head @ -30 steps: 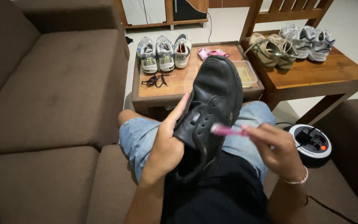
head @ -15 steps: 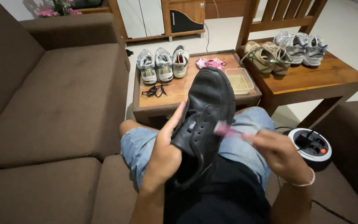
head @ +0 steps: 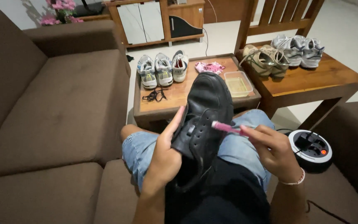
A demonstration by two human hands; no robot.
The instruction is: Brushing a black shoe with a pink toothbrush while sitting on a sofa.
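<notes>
hands: left [head: 164, 159] black shoe [head: 206, 112] | right [head: 272, 149] pink brush [head: 225, 127] | brown sofa [head: 59, 103]

Glossy black leather shoe [head: 206, 112], varnished wooden table [head: 175, 99]

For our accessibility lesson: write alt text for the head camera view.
A seated person's left hand holds a black shoe on the lap while the right hand presses a pink brush to it. Beyond, wooden tables carry sneakers.
</notes>
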